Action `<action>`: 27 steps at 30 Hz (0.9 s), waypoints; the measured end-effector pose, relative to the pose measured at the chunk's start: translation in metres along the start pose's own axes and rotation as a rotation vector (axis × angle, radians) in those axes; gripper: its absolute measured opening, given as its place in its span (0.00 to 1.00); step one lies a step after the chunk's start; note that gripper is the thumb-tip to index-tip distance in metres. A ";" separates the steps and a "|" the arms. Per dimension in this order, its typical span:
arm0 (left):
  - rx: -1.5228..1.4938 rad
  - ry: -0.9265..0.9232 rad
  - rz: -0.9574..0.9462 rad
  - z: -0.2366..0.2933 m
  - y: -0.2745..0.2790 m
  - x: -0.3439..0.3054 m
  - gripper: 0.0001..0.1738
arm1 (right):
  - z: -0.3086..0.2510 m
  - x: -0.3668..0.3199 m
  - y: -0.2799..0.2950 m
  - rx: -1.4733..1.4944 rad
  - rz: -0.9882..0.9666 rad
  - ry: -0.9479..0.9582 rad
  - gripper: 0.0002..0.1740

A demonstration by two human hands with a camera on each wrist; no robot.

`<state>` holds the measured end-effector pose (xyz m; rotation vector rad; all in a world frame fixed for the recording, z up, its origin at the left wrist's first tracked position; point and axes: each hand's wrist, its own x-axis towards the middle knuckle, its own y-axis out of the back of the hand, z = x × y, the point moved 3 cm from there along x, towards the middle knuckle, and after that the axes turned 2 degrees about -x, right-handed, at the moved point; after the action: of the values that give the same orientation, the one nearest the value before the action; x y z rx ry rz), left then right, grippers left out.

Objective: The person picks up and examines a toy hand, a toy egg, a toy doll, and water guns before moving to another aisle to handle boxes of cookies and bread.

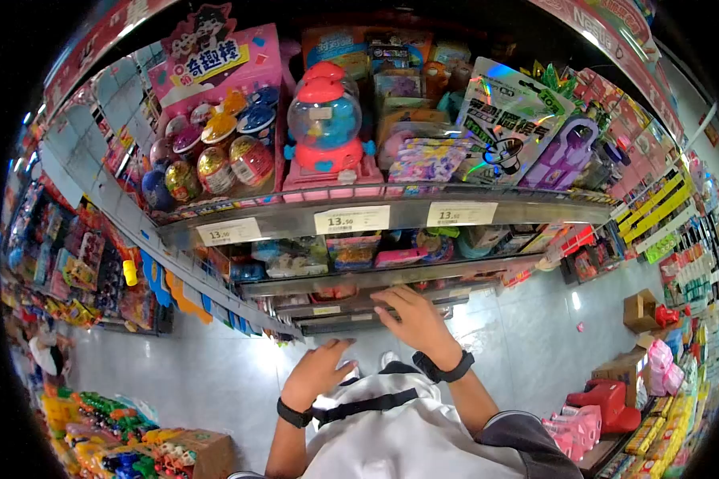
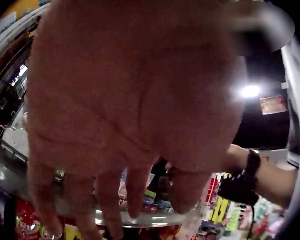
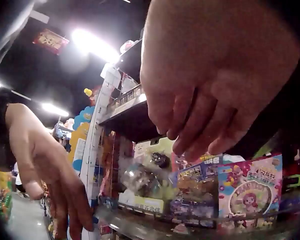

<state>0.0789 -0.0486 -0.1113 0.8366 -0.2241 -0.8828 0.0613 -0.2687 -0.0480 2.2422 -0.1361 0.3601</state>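
Observation:
Both hands are held low in front of the shelf unit, holding nothing. The left hand (image 1: 319,374) is over the floor with its fingers pointing inward; in the left wrist view its palm (image 2: 135,95) fills the picture, fingers spread and relaxed. The right hand (image 1: 417,321) is near the lower shelf edges, fingers loosely extended; in the right wrist view it (image 3: 215,85) hangs before packaged toys, including a pink bag (image 3: 250,195). On the top shelf stand a red candy dispenser (image 1: 323,120), shiny eggs (image 1: 216,169) and a purple item (image 1: 563,156).
Price labels (image 1: 353,219) line the top shelf edge (image 1: 287,239), with lower shelves beneath. Bags of colourful goods (image 1: 108,431) lie at the lower left. A red item (image 1: 607,405) and cardboard boxes (image 1: 641,310) are at the right. Grey floor (image 1: 535,335) surrounds the person.

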 end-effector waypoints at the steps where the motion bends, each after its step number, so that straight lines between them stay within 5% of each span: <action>1: 0.011 0.031 0.019 -0.003 -0.007 0.000 0.26 | 0.005 -0.004 0.002 0.003 -0.020 -0.029 0.15; 13: -0.017 0.363 0.122 0.043 -0.033 0.005 0.29 | 0.064 -0.014 -0.013 0.141 -0.133 0.158 0.14; 23: -0.149 0.416 0.194 0.038 -0.041 -0.029 0.30 | 0.045 -0.010 -0.035 0.153 -0.252 0.181 0.15; 27: -0.084 0.421 0.311 -0.003 -0.030 -0.066 0.30 | 0.008 -0.004 -0.069 0.171 -0.375 0.220 0.15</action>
<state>0.0210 -0.0077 -0.1245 0.8611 0.0519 -0.4097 0.0739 -0.2306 -0.1048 2.3148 0.4401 0.4208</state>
